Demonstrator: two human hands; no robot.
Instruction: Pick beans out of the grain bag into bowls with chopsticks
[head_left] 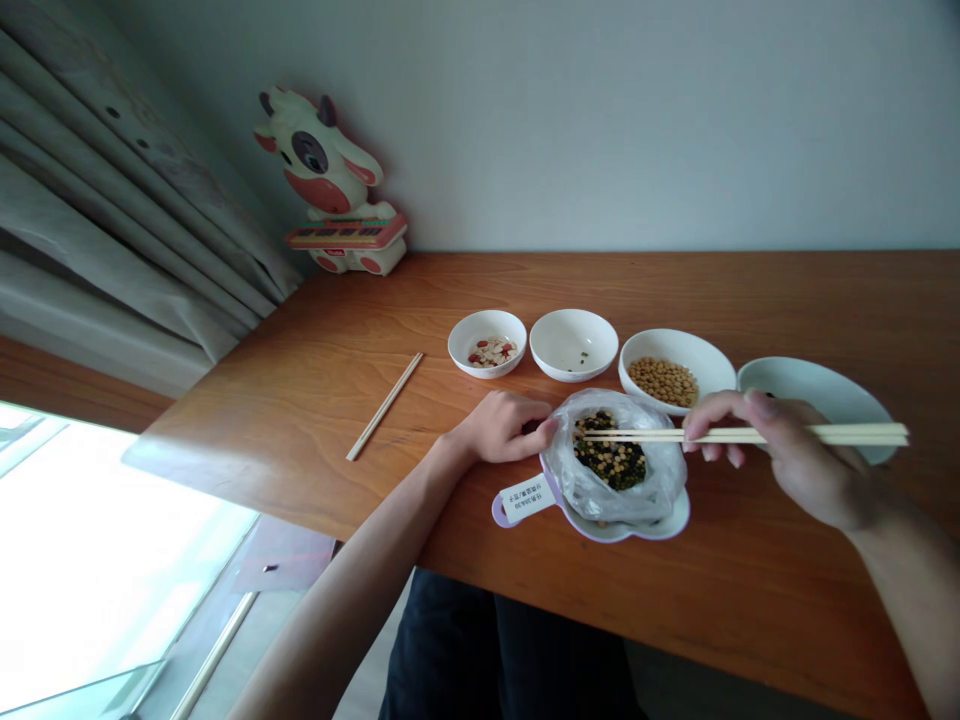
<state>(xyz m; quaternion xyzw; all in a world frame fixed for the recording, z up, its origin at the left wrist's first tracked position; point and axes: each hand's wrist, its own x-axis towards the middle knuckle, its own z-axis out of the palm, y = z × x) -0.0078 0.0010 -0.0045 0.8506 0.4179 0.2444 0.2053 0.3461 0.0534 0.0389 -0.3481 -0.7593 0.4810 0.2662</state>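
2 chopsticks (739,436) are probing plastic bag (664,478), right hand (814,468), fingers clamping; left hand (510,428), pinch unclear, seemingly steadying bag's left.

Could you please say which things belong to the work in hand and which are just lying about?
Likely in use:
thin pale chopsticks in the right hand
translucent plastic bag of mixed beans
lilac-edged white dish
four round white bowls

Likely lying about:
white plastic cow toy
second pair of thin pale chopsticks
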